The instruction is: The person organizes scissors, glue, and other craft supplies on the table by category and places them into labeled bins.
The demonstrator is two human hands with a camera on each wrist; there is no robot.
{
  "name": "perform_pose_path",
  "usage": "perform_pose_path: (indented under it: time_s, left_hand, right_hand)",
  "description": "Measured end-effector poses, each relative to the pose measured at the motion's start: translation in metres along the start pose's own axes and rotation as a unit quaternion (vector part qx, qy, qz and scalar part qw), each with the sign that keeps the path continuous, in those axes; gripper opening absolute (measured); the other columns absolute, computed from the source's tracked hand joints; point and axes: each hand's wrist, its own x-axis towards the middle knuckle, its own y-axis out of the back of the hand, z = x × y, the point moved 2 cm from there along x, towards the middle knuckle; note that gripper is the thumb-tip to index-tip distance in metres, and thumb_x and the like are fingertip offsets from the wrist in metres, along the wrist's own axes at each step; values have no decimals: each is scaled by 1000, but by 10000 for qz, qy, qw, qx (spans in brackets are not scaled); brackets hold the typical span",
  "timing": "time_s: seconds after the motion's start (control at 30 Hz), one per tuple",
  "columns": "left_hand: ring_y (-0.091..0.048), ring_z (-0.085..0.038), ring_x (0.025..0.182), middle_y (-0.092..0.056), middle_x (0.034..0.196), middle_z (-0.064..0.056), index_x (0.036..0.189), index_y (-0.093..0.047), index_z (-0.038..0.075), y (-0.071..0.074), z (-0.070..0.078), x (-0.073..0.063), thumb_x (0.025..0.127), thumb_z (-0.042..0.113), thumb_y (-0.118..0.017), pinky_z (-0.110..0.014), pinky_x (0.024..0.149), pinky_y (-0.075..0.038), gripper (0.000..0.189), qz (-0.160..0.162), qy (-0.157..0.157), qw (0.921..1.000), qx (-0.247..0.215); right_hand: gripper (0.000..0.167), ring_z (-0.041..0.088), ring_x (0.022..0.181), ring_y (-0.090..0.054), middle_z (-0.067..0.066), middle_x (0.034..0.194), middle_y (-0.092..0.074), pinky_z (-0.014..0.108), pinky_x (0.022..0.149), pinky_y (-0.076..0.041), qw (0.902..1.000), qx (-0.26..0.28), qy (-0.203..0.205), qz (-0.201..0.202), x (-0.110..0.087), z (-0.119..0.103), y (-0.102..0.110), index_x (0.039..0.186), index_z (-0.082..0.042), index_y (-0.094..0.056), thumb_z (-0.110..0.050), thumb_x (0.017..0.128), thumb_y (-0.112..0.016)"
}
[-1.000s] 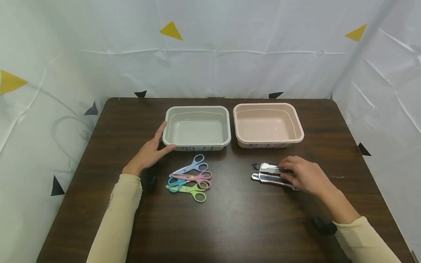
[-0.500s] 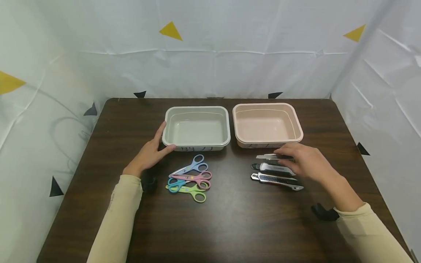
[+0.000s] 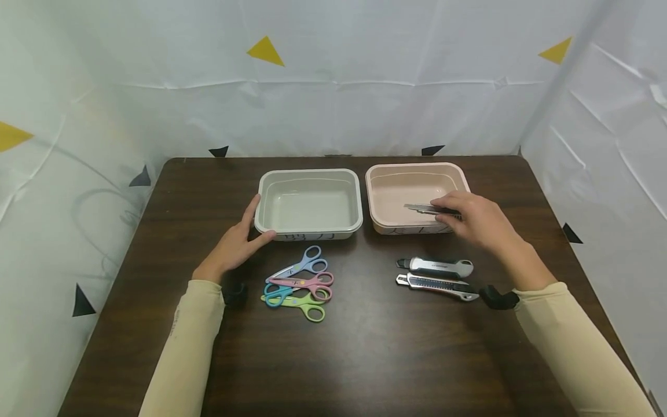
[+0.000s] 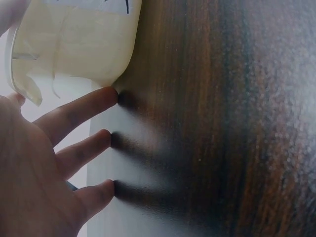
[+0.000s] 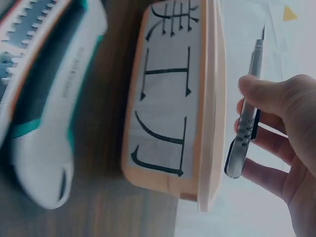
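My right hand (image 3: 476,223) pinches a slim silver utility knife (image 5: 245,126) between thumb and fingers, its pointed blade exposed. In the head view, the knife is over the pink plastic bin (image 3: 411,225), pointing left. On the table below lie two larger utility knives, a grey-white one (image 3: 438,267) and a silver-black one (image 3: 436,285). My left hand (image 3: 233,249) is spread at the near left corner of the pale green bin (image 3: 312,236), thumb and index finger at its rim. In the left wrist view, its other fingertips (image 4: 109,96) rest on the table.
In front of the green bin lies a pile of scissors: blue-handled (image 3: 307,264), pink-handled (image 3: 312,282) and green-handled (image 3: 307,304) ones among them. Both bins stand side by side near the back edge of the brown table (image 3: 365,359). White sheeting (image 3: 333,116) surrounds the back and sides.
My right hand has lifted the slim utility knife from beside the two larger ones and carried it up and away over the pink bin. My left hand has stayed at the green bin.
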Motion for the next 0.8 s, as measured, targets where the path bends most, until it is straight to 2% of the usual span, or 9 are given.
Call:
perform_pose_path:
  time_s: [0.3,0.37,0.53,0.8]
  left_hand:
    - [-31,-47,139,-20,161,-11,148,12,57,2,-1,-3,87,69,-55,-72,99,-30,91,41,79,10000,11]
    - [-31,-47,139,-19,162,-11,148,13,57,2,-1,-3,87,69,-55,-72,99,-30,92,53,95,9999,12]
    - [-31,-46,139,-19,162,-9,148,12,57,3,-2,-5,87,68,-55,-72,99,-30,92,78,100,9999,-15]
    - [-32,-45,139,-22,161,-9,149,11,55,3,-3,-5,88,67,-55,-72,101,-29,91,119,31,9999,-25]
  right_hand:
    - [32,29,101,-64,10,116,-69,54,83,-48,9967,74,-431,-684,31,18,-15,121,-9,-71,-16,90,-73]
    - [32,30,108,-62,10,119,-68,54,88,-47,9945,58,-558,-884,39,21,-20,122,-10,-71,-17,90,-72]
    - [31,29,108,-62,9,117,-69,54,90,-46,9868,150,-873,-1356,58,24,-31,119,-8,-72,-15,89,-72]
    - [26,31,105,-63,15,111,-70,49,93,-46,9816,227,-937,-1647,78,29,-53,113,0,-72,-5,87,-69]
